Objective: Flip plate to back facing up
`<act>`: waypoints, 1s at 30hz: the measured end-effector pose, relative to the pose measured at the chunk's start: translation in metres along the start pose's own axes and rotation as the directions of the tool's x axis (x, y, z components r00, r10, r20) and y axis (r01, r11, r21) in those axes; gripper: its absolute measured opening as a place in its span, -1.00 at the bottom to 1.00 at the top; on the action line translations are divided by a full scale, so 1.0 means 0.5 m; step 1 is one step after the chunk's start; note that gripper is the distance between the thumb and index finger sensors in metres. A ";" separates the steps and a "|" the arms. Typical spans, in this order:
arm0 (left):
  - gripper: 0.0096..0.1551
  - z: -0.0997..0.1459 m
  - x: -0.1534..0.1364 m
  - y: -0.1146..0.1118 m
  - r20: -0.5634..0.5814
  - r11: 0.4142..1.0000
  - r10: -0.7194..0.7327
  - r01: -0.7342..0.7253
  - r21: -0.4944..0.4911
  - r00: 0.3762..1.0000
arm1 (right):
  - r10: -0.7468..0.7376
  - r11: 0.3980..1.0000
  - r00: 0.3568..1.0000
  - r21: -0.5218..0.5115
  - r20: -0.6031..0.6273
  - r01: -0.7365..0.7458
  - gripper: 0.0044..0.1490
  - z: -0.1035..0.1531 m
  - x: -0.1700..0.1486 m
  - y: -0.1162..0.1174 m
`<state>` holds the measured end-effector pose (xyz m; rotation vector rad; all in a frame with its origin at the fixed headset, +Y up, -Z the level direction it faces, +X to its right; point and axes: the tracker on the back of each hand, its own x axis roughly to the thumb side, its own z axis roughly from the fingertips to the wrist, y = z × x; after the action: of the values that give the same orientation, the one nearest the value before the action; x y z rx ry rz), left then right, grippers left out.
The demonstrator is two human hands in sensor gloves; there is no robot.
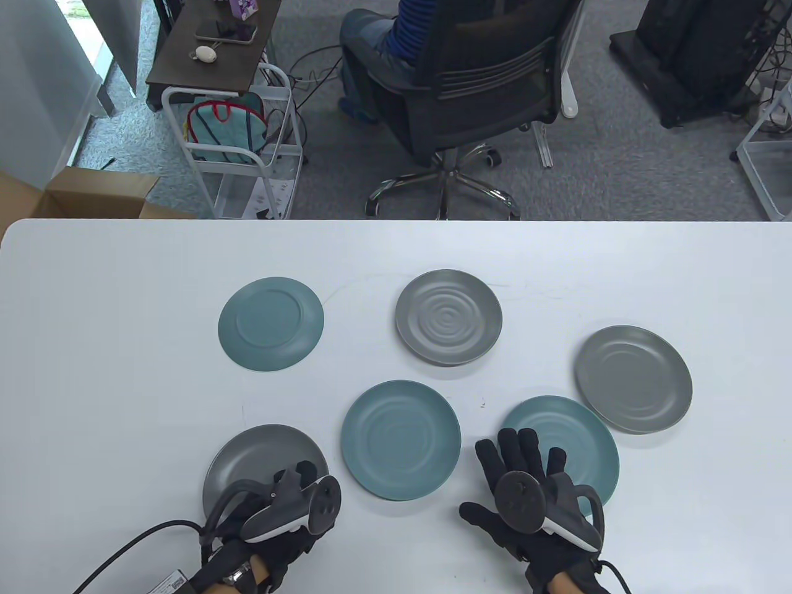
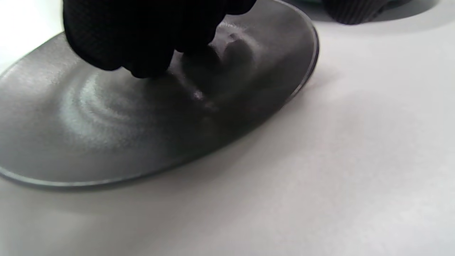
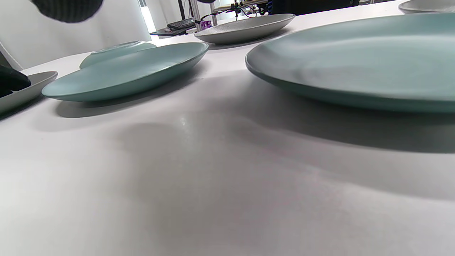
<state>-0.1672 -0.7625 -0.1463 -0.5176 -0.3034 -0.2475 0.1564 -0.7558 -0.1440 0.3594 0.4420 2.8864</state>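
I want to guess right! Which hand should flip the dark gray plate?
Probably the left hand: its fingers already reach over the dark gray plate. The right hand lies spread over a teal plate instead.

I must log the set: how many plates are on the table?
6. Teal plate far left; grey plate far centre; grey plate right; teal plate near centre; teal plate under right hand; dark grey plate under left hand.

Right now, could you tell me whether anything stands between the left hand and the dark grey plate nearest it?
Nothing visible does. The left hand is already over the dark grey plate, its fingers down on the plate's upper face. The teal plate beside it lies apart.
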 end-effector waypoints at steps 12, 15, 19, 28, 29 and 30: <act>0.12 -0.001 0.030 -0.017 -0.031 0.993 -0.117 0.118 0.007 0.993 | -0.004 1.000 1.000 -0.002 0.009 0.004 0.19 0.004 -0.001 0.001; 0.12 -0.001 0.033 -0.017 -0.035 0.992 -0.127 0.127 0.013 0.991 | -0.005 1.000 1.000 -0.003 0.013 0.005 0.18 0.005 -0.001 0.002; 0.06 -0.002 0.033 -0.019 -0.031 0.993 -0.118 0.118 0.009 0.993 | -0.008 1.000 1.000 -0.004 0.016 0.008 0.18 0.006 -0.001 0.002; -0.12 0.017 0.004 0.030 -0.026 0.998 0.036 -0.035 0.052 0.999 | -0.012 1.000 1.000 -0.007 0.016 0.013 0.16 0.008 -0.002 0.001; -0.15 0.021 -0.003 0.040 -0.028 0.995 0.066 -0.064 0.075 0.997 | -0.013 1.000 1.000 -0.011 0.016 0.013 0.16 0.008 -0.002 0.001; -0.18 0.024 -0.009 0.048 -0.034 0.992 0.085 -0.081 0.097 0.996 | -0.014 1.000 1.000 -0.012 0.016 0.014 0.16 0.008 -0.002 0.001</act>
<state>-0.1668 -0.7355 -0.1487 -0.4290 -0.2544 -0.1613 0.1584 -0.7556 -0.1402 0.3762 0.4231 2.8695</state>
